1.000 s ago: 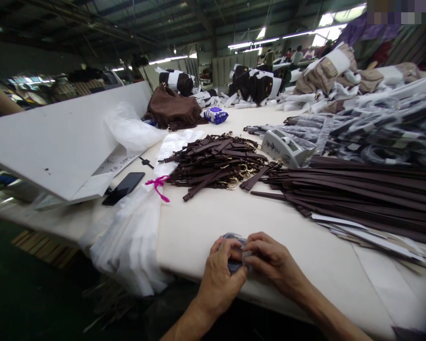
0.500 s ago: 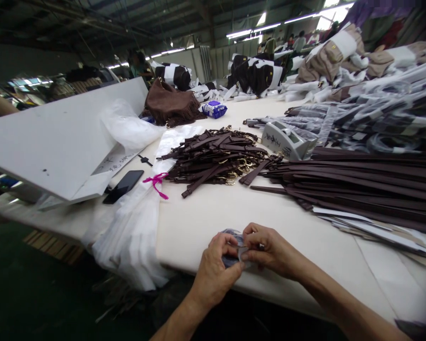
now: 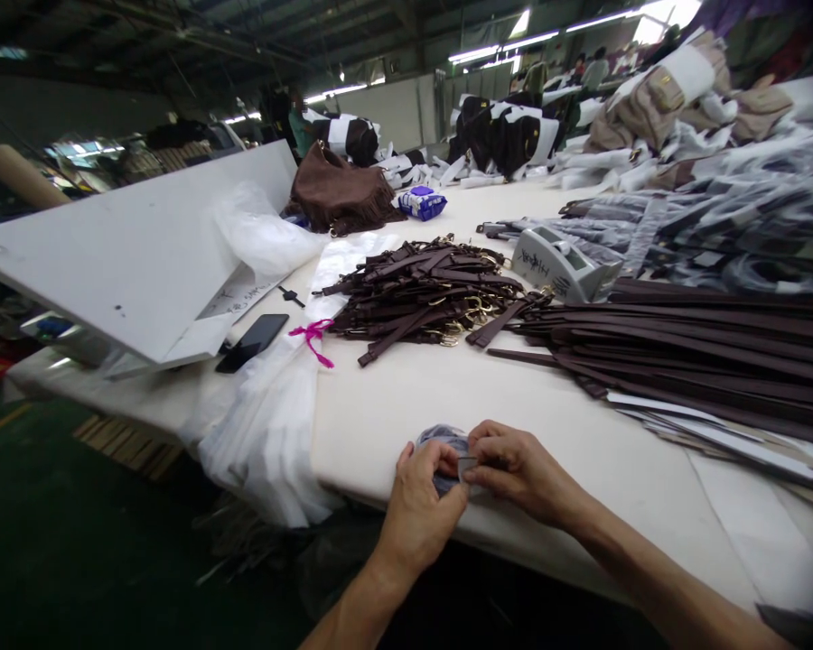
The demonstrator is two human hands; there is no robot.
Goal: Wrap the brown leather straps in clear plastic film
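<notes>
My left hand is closed around a rolled-up coil wrapped in clear plastic, greyish-dark inside, at the table's front edge. It looks like a wrapped strap, though fingers cover much of it. My right hand pinches a small translucent strip at the coil's right side, thumb against forefinger. The strip looks like clear tape. Beyond the hands lies a heap of short dark brown straps with gold-coloured clasps.
A grey tape dispenser stands behind long brown straps on the right. Paper strips lie in front of those. To the left are a phone, white plastic bags and a leaning white board.
The view has shifted slightly, so the table's things appear further right. Both hands stay at the coil, and more of its top now shows above my left fingers.
</notes>
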